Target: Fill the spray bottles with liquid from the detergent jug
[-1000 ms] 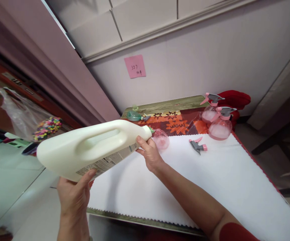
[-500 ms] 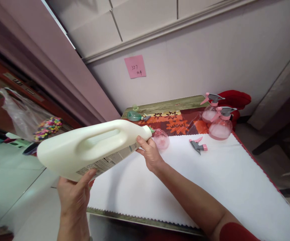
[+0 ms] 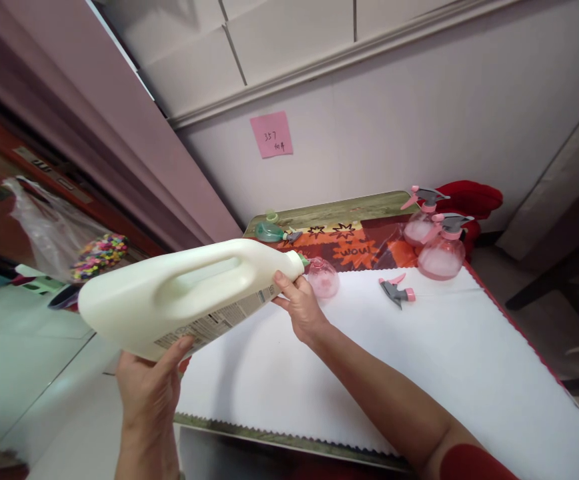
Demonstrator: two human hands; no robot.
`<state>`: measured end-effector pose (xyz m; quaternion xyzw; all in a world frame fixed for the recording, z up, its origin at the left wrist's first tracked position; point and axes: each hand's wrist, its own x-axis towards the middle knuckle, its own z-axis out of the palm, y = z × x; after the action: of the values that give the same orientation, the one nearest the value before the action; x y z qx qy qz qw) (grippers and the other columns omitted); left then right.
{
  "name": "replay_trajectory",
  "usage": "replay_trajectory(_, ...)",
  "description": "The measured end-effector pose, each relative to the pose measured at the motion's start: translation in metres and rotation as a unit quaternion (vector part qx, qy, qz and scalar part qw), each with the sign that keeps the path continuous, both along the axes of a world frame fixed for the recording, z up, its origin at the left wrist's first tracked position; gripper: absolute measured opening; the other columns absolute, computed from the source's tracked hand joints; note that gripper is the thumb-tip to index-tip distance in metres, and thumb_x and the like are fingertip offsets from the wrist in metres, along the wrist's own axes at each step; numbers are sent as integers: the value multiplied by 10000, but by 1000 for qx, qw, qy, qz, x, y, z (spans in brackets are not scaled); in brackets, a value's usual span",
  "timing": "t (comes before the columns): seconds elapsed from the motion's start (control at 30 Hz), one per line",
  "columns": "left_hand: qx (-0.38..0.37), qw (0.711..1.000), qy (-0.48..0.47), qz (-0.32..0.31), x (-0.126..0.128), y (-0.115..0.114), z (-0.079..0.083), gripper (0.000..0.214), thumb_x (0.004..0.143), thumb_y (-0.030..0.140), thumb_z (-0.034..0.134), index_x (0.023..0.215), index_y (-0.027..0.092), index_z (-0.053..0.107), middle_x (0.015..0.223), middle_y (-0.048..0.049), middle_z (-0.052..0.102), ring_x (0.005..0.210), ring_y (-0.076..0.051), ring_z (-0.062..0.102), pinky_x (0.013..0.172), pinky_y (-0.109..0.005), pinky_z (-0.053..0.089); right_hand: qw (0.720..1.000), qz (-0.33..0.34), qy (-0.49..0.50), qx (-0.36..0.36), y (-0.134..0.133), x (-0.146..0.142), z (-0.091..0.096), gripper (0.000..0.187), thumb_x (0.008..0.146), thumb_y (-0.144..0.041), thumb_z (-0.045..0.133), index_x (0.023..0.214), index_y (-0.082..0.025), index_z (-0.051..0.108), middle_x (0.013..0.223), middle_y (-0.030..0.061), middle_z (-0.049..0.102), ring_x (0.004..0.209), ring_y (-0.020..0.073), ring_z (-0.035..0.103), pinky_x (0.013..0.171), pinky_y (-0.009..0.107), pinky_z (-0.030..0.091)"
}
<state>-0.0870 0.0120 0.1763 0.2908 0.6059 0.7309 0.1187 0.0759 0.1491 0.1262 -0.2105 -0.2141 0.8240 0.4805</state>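
Observation:
A big cream plastic jug [image 3: 179,297] with a moulded handle lies tipped on its side in the air, its neck pointing right. My left hand [image 3: 150,393] cups its base from below. My right hand [image 3: 299,308] grips it just under the neck. The jug's mouth sits right at the opening of a small clear pink bottle [image 3: 322,278] that stands uncapped on the white cloth [image 3: 419,373]. A loose pink and grey spray head [image 3: 397,291] lies on the cloth to the right of that bottle.
Two pink spray bottles [image 3: 437,247] with trigger heads stand at the table's back right, before a red cloth. A green spray bottle [image 3: 272,231] lies at the back left on an orange patterned mat. A pink note [image 3: 271,134] sticks to the wall. A plastic bag hangs at left.

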Motion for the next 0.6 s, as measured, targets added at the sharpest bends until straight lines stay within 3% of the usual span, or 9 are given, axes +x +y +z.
replay_trajectory(0.27,-12,1000,-7,5,6,1,6,604,433,181,976,987,158,734,789,-24,760,762,-192,710,791,-311,618,1000,-4,-3,3,0,1,2,594,661,-491,886,1128,-201,662,1220,90,735,1073,230,685,887,386,582)
replay_trajectory(0.6,-20,1000,-1,16,3,0,3,619,431,210,973,1001,162,738,809,-31,757,724,-193,688,665,-295,607,1000,0,0,4,-1,2,3,626,652,-507,889,1142,-189,663,1261,104,720,1098,236,676,911,391,578)
